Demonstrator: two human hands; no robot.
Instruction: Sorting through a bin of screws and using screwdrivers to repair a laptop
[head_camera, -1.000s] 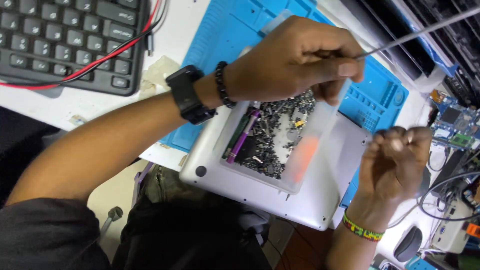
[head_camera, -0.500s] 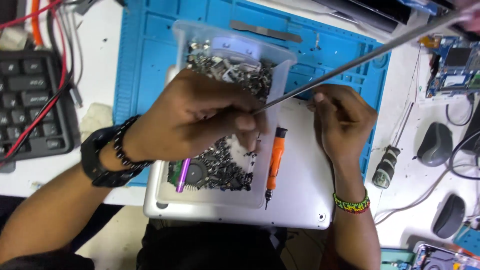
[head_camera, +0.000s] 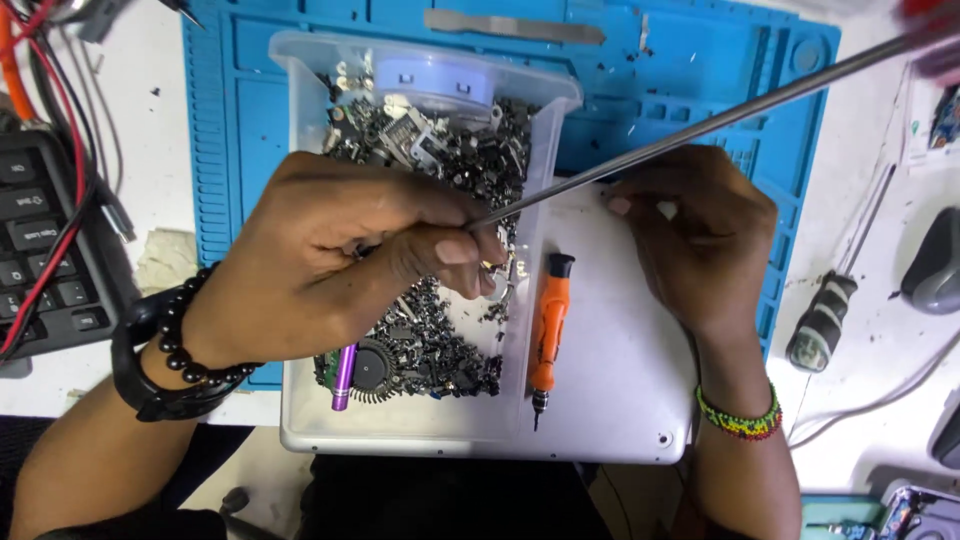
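My left hand (head_camera: 350, 255) is closed around the lower end of a long thin metal rod (head_camera: 700, 115) that slants up to the top right. The hand hovers over a clear plastic tub (head_camera: 300, 90) filled with several small screws and dark metal parts. My right hand (head_camera: 700, 240) rests on the silver laptop shell (head_camera: 620, 400) beside the tub, fingertips pinched together near the rod; whether they hold something tiny I cannot tell. An orange screwdriver (head_camera: 548, 325) lies on the shell between the hands. A purple tool (head_camera: 343, 378) pokes out of the tub.
A blue work mat (head_camera: 700, 50) lies under the shell, with a grey pry bar (head_camera: 515, 25) at its top. A black keyboard (head_camera: 40, 240) and red wires (head_camera: 30, 60) lie at the left. A dark-handled screwdriver (head_camera: 825, 315) and a grey mouse (head_camera: 935, 265) lie to the right.
The view has swung and closed in on the tub. My left hand has stayed on the rod over the parts; my right hand came from the side onto the laptop shell.
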